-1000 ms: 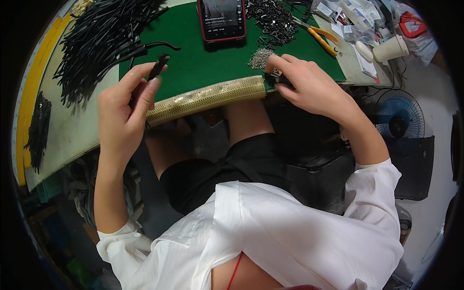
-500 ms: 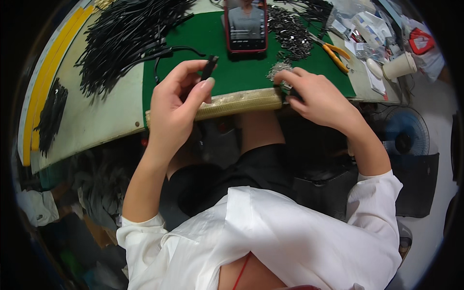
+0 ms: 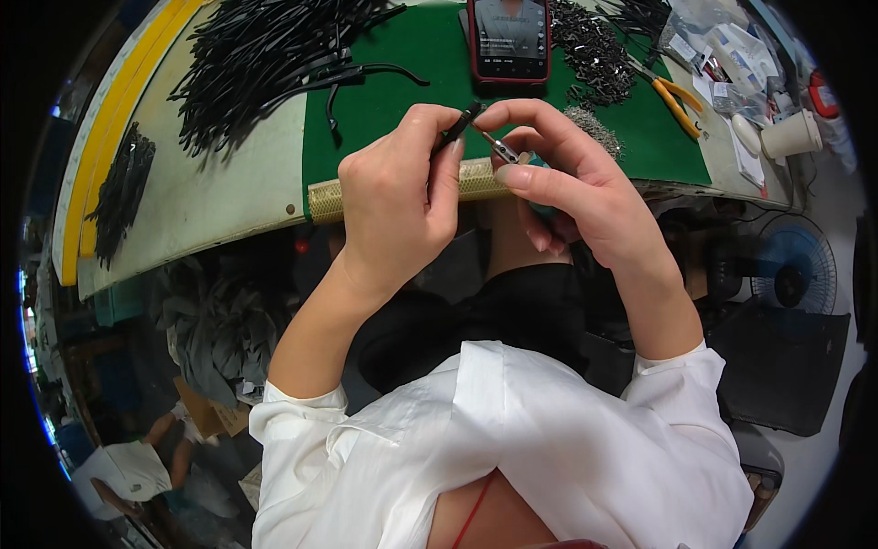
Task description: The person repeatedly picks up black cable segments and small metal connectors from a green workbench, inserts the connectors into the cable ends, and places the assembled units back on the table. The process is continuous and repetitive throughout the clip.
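Observation:
My left hand (image 3: pixel 393 206) pinches a short black eyeglass temple piece (image 3: pixel 457 126) between thumb and fingers, its end pointing up and to the right. Close against it, my right hand (image 3: pixel 594 192) is closed round a small screwdriver (image 3: pixel 503 152) with a metal shaft and a green handle. The index fingertip of that hand meets the end of the black piece, with the screwdriver tip just below; any tiny part between them is too small to make out. Just beyond the right hand lies a heap of small silver screws (image 3: pixel 593 128) on the green mat (image 3: pixel 412 50).
A large pile of black temples (image 3: pixel 265 64) covers the left; a smaller bundle (image 3: pixel 123 188) lies near a yellow strip (image 3: pixel 101 128). Beyond are a phone (image 3: pixel 509 46), dark metal parts (image 3: pixel 594 55) and orange-handled pliers (image 3: pixel 677 105). A white cup (image 3: pixel 791 135) and a fan (image 3: pixel 791 265) are right.
My right hand has moved left from the heap of silver screws to my left hand, and the screwdriver now shows in it. The left hand still holds the black piece. The view has shifted.

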The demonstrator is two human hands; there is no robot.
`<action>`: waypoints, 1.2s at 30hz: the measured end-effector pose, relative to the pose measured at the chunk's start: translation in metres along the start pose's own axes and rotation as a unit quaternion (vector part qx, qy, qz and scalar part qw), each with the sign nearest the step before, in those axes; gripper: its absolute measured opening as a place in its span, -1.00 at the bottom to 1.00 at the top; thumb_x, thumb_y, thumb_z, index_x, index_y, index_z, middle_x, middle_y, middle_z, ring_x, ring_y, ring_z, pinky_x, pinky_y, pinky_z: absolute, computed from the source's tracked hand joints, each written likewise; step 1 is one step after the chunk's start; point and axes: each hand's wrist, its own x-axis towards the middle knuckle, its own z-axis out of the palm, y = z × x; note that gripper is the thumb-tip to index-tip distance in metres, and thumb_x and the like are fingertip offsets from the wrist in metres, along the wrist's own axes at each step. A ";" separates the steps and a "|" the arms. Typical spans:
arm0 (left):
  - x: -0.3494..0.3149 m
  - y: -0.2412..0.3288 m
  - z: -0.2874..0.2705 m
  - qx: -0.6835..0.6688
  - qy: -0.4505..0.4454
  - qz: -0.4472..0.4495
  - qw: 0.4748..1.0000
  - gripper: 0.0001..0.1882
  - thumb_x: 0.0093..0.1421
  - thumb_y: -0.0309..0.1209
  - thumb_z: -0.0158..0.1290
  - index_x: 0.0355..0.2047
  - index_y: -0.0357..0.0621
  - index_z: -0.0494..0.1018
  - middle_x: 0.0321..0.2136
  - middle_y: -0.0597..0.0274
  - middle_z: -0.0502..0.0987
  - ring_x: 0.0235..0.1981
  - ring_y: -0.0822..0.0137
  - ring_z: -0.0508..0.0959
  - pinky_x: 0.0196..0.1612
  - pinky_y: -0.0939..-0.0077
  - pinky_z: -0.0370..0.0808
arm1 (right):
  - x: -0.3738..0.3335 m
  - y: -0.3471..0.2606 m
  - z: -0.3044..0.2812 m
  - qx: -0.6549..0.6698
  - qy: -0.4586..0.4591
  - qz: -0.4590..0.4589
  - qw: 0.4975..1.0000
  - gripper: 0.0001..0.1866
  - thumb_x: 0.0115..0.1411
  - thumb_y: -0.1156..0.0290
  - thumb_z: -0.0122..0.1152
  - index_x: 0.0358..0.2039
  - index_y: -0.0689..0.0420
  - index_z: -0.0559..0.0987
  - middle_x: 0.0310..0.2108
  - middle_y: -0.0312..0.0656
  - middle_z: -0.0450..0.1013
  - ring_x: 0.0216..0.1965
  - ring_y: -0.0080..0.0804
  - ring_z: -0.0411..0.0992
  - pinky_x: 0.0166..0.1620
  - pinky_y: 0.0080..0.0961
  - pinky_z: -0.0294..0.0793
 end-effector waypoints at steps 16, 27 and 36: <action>0.001 -0.001 -0.004 0.144 0.008 0.115 0.983 -0.79 0.05 -0.61 0.15 -0.27 -0.21 0.46 -0.58 0.16 0.51 -0.60 0.18 0.55 -0.55 0.37 0.43 | 0.001 0.003 0.007 0.082 0.015 0.046 0.995 -0.67 0.35 0.28 0.09 0.03 0.16 0.36 -0.50 -0.31 0.45 -0.67 -0.68 0.36 -0.65 -0.72 0.26; -0.001 -0.010 -0.004 0.238 -0.067 0.055 0.967 -0.86 0.09 -0.50 0.13 -0.31 -0.15 0.45 -0.60 0.25 0.52 -0.58 0.23 0.56 -0.56 0.39 0.41 | 0.020 0.050 0.025 -0.555 0.187 -0.282 0.760 -0.44 0.16 0.38 0.30 0.09 0.27 0.27 -0.40 -0.03 0.50 -0.50 -0.09 0.52 -0.48 -0.30 0.49; 0.055 -0.125 -0.077 0.360 -0.115 -0.012 0.926 -0.78 0.14 -0.38 0.19 -0.21 -0.16 0.54 -0.33 0.19 0.53 -0.28 0.11 0.57 -0.21 0.29 0.49 | -0.009 0.032 -0.013 -0.491 0.184 -0.180 0.832 -0.39 0.12 0.37 0.34 0.15 0.13 0.31 -0.41 0.02 0.50 -0.46 0.03 0.54 -0.39 -0.20 0.50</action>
